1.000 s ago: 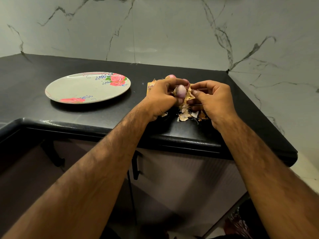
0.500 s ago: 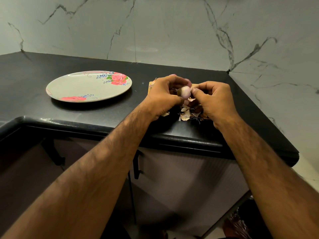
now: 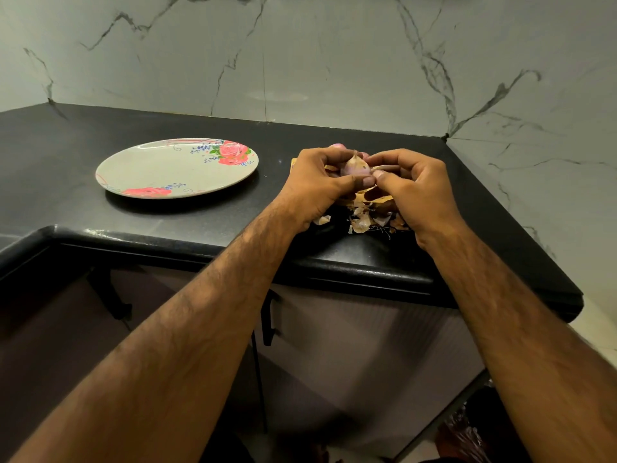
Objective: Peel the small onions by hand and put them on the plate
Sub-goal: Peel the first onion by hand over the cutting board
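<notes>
Looking down on a black polished stone counter [image 3: 200,228], running wide beneath everything. Resting flat on it, a round pale plate with pink roses painted near its rim [image 3: 173,168], holding nothing at all, not one peeled onion, so judging the task to be barely under way.

Working just right of the plate, lifted a little off the counter: a left hand [image 3: 314,185], curling inward in a grip, and farther right of the plate, a right hand [image 3: 417,188], pinching thumb and forefinger in toward the left thumb, nearly touching it.

Lying below both hands, right of the plate and nearer the counter's front edge, a loose heap of dry tan onion skins [image 3: 362,223].

Being gripped between the hands, a small pink-purple onion with a papery pointed tip [image 3: 355,167], cradled by the left fingers and nipped at its lower side by the right. Peeking out behind the left knuckles, a second pinkish bulb [image 3: 338,146].

Probably helping here: holding the left grip steady, catching a loose skin edge with the right thumbnail, stripping it off in long pieces instead of digging into flesh, letting scraps fall on the heap, well apart from the plate.
</notes>
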